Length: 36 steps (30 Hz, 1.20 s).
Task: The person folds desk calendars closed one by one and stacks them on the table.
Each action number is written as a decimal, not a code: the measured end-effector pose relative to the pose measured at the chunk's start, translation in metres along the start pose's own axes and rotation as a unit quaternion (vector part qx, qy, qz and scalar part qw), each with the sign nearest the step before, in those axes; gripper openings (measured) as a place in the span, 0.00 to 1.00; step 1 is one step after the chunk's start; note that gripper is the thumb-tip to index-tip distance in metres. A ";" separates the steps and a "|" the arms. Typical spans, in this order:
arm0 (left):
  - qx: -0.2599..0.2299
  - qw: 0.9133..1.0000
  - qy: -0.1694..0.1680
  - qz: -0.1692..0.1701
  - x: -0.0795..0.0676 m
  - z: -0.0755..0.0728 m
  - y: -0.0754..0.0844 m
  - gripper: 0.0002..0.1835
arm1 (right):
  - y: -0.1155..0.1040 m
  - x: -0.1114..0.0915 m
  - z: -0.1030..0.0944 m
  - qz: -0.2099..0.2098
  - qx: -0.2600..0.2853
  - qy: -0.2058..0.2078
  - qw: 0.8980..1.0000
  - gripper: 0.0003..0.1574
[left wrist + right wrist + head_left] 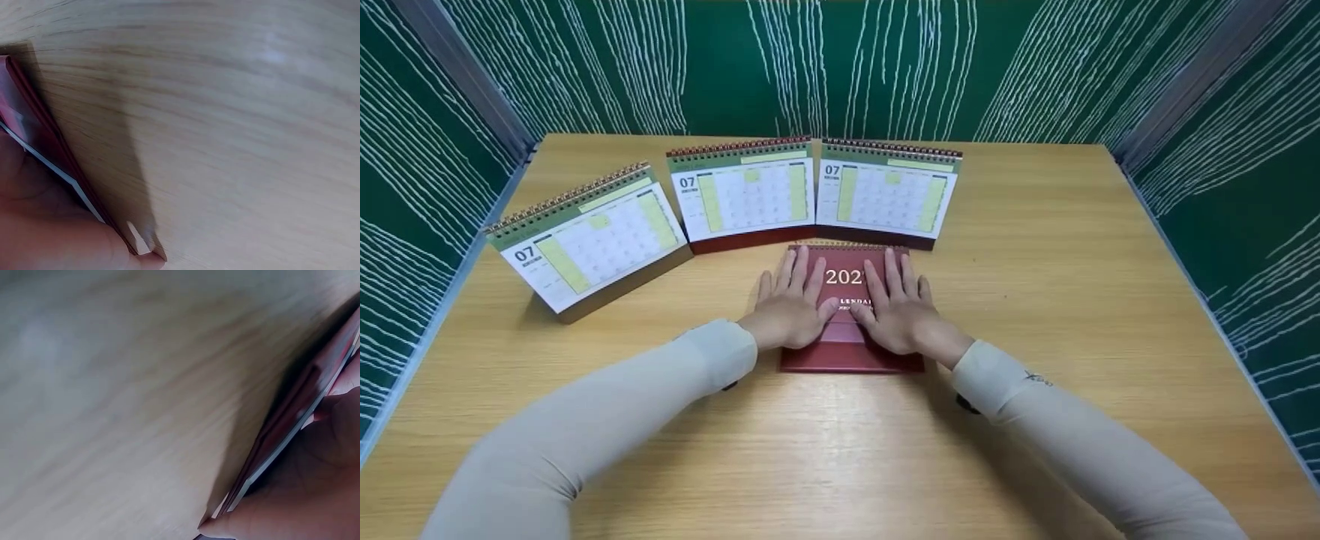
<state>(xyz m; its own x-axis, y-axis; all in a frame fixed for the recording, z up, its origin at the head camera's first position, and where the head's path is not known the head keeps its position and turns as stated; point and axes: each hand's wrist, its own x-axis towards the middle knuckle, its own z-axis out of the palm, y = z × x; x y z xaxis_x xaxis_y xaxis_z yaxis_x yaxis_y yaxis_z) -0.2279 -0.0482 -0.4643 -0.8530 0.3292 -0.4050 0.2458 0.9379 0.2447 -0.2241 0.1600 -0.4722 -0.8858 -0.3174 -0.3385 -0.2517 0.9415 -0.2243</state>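
A dark red desk calendar [851,356] with gold lettering lies flattened on the table, its spiral binding at the far edge. My left hand [793,307] rests palm-down on its left half, fingers straight and spread. On the right half my right hand [898,307] lies the same way, and the thumbs point toward each other over the cover. In the left wrist view the calendar's edge [56,135] runs beside the palm, with one finger reaching past it. The right wrist view shows the opposite edge [287,413] next to the right hand [304,495].
Three spiral desk calendars stand like tents behind the hands: a left one [592,236] turned at an angle, a middle one [746,195] and a right one [889,191], each showing an 07 page. The wooden table [1072,300] meets green panels [720,67] with white lines.
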 end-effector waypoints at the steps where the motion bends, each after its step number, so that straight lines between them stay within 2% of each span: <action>1: 0.002 1.000 0.002 -0.001 0.000 -0.001 0.000 0.42 | 0.000 0.000 0.000 -0.002 -0.001 0.003 1.000 0.52; 12: 0.000 1.000 -0.013 0.008 -0.001 -0.005 -0.005 0.43 | 0.004 0.000 0.001 -0.010 -0.022 -0.004 1.000 0.53; 21: 0.006 0.999 -0.017 0.033 -0.021 -0.028 -0.004 0.44 | 0.003 0.000 -0.010 -0.013 -0.031 -0.028 0.999 0.53; 23: 0.001 0.999 -0.019 0.041 -0.021 -0.031 -0.005 0.44 | 0.002 -0.002 -0.015 -0.016 -0.030 -0.036 0.999 0.53; 29: 0.003 0.998 -0.027 0.050 -0.011 -0.030 -0.014 0.45 | 0.000 -0.018 -0.041 -0.057 0.006 -0.061 0.996 0.53; 36: -0.024 0.997 -0.030 0.074 -0.019 -0.038 -0.018 0.49 | 0.011 -0.020 -0.058 -0.082 0.068 -0.103 0.989 0.51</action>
<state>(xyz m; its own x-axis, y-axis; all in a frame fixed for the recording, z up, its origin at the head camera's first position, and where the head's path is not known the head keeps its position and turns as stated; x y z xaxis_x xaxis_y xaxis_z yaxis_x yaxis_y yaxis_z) -0.2340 -0.0758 -0.4276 -0.7793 0.4711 -0.4132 0.3437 0.8727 0.3468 -0.2317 0.1837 -0.4146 -0.7359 -0.4940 -0.4630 -0.3183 0.8560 -0.4074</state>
